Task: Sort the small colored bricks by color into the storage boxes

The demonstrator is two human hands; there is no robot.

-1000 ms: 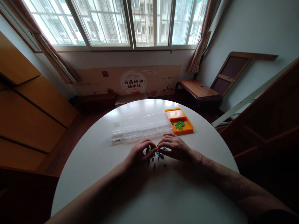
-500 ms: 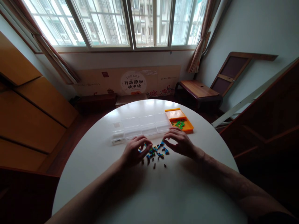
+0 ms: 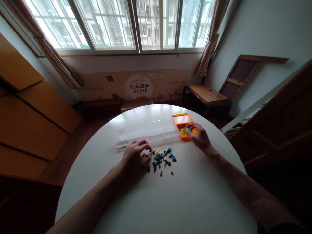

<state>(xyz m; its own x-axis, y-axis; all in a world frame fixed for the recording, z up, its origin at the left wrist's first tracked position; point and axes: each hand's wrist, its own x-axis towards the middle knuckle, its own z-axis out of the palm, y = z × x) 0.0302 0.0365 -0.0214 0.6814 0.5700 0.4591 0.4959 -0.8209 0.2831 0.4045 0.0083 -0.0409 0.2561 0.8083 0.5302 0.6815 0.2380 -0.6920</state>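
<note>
A loose pile of small building bricks (image 3: 159, 156), blue, green, yellow and dark brown, lies on the white table. At its left edge rests my left hand (image 3: 136, 153), with thumb and forefinger curved and apart, nothing seen between them. My right hand (image 3: 199, 137) is over the open orange box (image 3: 185, 137), thumb and forefinger brought close around a small green brick (image 3: 187, 129). Other green bricks lie in the box below the fingertips. Its hinged lid (image 3: 182, 119) lies folded back on the far side.
A clear plastic organiser (image 3: 146, 131) with several compartments stretches left from the orange box. The round white table (image 3: 156, 201) carries everything. Beyond it are a wooden chair (image 3: 207, 92) and a printed board (image 3: 117, 83) under the window.
My right hand has moved from the pile to above the orange box on the right. My left hand has drawn slightly left, uncovering more of the pile.
</note>
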